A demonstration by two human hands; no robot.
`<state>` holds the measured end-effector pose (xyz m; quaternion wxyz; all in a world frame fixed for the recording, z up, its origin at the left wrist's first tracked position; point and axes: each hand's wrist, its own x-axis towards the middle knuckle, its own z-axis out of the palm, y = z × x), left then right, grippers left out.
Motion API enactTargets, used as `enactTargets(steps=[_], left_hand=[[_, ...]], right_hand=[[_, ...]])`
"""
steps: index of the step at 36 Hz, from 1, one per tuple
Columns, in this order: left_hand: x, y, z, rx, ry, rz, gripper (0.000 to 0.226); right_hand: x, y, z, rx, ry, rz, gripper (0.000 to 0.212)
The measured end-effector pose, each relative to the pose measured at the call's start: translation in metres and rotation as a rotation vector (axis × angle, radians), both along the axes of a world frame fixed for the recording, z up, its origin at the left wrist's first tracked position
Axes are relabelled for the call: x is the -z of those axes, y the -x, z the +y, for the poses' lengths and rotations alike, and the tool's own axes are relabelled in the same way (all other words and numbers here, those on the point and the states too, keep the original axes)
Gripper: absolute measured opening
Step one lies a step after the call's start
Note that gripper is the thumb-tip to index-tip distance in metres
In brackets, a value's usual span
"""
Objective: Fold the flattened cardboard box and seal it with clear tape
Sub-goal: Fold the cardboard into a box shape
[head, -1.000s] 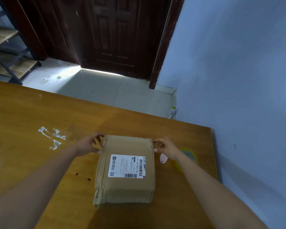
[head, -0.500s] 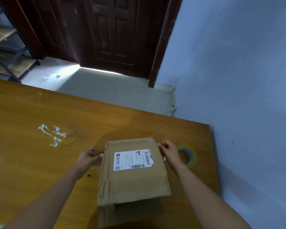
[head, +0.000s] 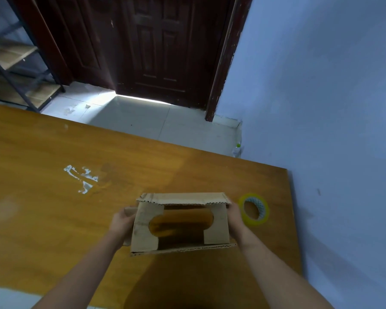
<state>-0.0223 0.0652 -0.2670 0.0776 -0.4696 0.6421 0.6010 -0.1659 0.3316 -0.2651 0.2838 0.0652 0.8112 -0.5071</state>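
Note:
The brown cardboard box (head: 143, 228) now stands open as a rectangular tube above the wooden table (head: 42, 208), its open end facing me so the table shows through the middle. Two side flaps with curved cut-outs fold inward. My left hand (head: 120, 221) grips the box's left side wall, and my right hand (head: 234, 217) grips the right side wall. A roll of clear tape (head: 254, 209) with a yellowish tint lies flat on the table just right of my right hand.
White torn sticker residue (head: 81, 178) marks the table to the left of the box. The table's right edge runs close to a blue wall (head: 332, 108). Beyond the far edge are a tiled floor, a dark door (head: 156, 45) and a metal shelf rack (head: 16, 70).
The flattened box has been lifted off the table and pushed open into a tube, turned so its open end faces me. Both hands moved with it, staying on its two sides.

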Motion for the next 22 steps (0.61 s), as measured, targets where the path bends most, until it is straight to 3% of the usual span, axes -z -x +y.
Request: enactTargets(steps=[2, 5, 9, 17, 22], left_hand=[[0.005, -0.001, 0.003, -0.028, 0.024, -0.053, 0.025], [0.015, -0.001, 0.004, -0.046, 0.063, -0.084, 0.034], [0.016, 0.002, 0.010, -0.023, 0.150, -0.146, 0.042], [0.012, 0.010, 0.011, -0.079, 0.161, -0.133, 0.041], [0.007, 0.009, 0.008, -0.066, 0.114, -0.042, 0.061]], right_hand=[[-0.007, -0.009, -0.005, 0.058, -0.007, -0.030, 0.016], [-0.006, -0.019, -0.010, 0.170, -0.027, -0.078, 0.042], [0.001, -0.021, -0.020, 0.270, -0.002, -0.131, 0.026], [0.022, -0.004, -0.028, 0.261, -0.087, -0.128, 0.037], [0.021, -0.004, -0.037, 0.294, -0.076, -0.129, 0.036]])
